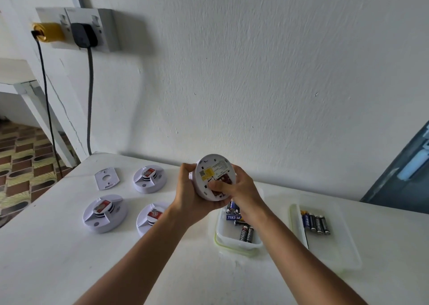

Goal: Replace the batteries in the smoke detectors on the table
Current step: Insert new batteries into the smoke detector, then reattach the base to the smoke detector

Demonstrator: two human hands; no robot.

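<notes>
The round white smoke detector (214, 177) is held above the table's (69, 258) far edge, tilted on edge — its labelled back faces the camera. The left hand (188, 195) grips its left rim with curled fingers; the right hand (239, 188) curls around the right side, thumb pressing the open compartment. Below, a tub (239, 242) holds batteries (246, 234). Three more detectors (104, 213) lie toward the left edge.

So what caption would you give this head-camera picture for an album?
Both hands hold a smoke detector above the table, right thumb at its open back, battery tubs beside.
</notes>
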